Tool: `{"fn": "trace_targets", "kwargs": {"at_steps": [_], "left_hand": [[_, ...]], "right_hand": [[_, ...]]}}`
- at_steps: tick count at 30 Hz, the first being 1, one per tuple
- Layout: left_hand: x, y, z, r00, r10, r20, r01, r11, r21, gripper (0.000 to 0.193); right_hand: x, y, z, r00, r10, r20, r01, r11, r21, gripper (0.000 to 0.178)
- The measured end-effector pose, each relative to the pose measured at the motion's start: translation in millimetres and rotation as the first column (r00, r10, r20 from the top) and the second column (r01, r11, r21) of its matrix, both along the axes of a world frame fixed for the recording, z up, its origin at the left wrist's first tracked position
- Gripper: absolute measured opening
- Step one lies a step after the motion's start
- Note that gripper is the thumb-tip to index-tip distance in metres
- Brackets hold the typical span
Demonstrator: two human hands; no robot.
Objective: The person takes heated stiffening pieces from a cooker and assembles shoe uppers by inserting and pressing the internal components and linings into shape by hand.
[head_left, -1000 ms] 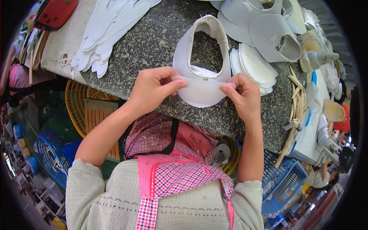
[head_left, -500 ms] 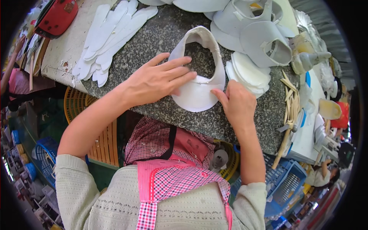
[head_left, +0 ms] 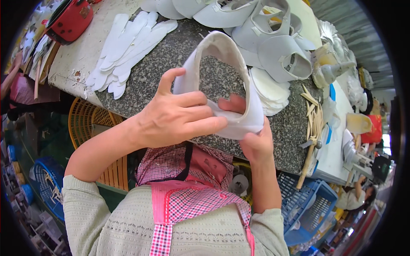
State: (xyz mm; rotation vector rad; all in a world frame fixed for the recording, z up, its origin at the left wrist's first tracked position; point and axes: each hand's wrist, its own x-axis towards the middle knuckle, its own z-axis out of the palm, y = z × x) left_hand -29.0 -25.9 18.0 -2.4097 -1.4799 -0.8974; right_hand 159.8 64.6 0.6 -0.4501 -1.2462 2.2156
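Note:
Between my two hands is a white fabric shoe upper (head_left: 255, 104), raised off the dark speckled worktop with its foot opening facing up. My left hand (head_left: 175, 113) grips its left side, the fingers reaching over the rim into the opening. My right hand (head_left: 258, 145) pinches the toe end at the lower right, thumb outside and fingertips showing inside. Beyond it, a stack of white rounded pieces (head_left: 269, 91) lies close to my right hand. White insole-shaped pieces (head_left: 128, 51) are fanned out to the left.
More pale shoe uppers (head_left: 282, 57) crowd the far right of the worktop (head_left: 205, 27). A red pot (head_left: 70, 21) stands far left. Along the right edge lie pale strips (head_left: 314, 113) and a wooden-handled hammer (head_left: 306, 164). Blue crates (head_left: 309, 205) sit below.
The shoe upper has come up off the worktop, closer to me, and tilted. My right hand has moved from beside its toe to gripping it, and my left fingers now reach inside.

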Motion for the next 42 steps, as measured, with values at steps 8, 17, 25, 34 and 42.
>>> {"fn": "trace_targets", "kwargs": {"at_steps": [8,17,25,34,42], "left_hand": [[-5.4,-22.8,28.4,0.997,0.060,-0.038,-0.067,0.974,-0.217,0.014],[10.2,-19.3,-54.2,-0.218,0.023,0.976,0.804,0.571,0.166,0.058],[-21.6,17.8,-48.0,0.819,0.481,0.314,-0.506,0.863,-0.003,0.041],[6.0,0.3,-22.1,0.954,0.242,0.174,-0.280,0.930,0.240,0.049],[8.2,-4.4,-4.2,0.926,0.112,0.361,-0.152,0.985,0.082,0.055]], "right_hand": [[12.9,-5.7,-10.5,0.944,-0.325,0.050,0.259,0.830,0.494,0.015],[13.7,-6.7,-35.6,1.000,-0.024,0.010,0.022,0.989,0.146,0.017],[14.7,6.6,-37.3,0.550,-0.832,-0.078,0.004,-0.090,0.996,0.024],[-34.1,-45.6,-20.5,0.913,-0.406,0.039,0.387,0.892,0.234,0.026],[-34.3,-28.3,-14.8,0.880,-0.472,0.048,0.446,0.857,0.257,0.024]]}}
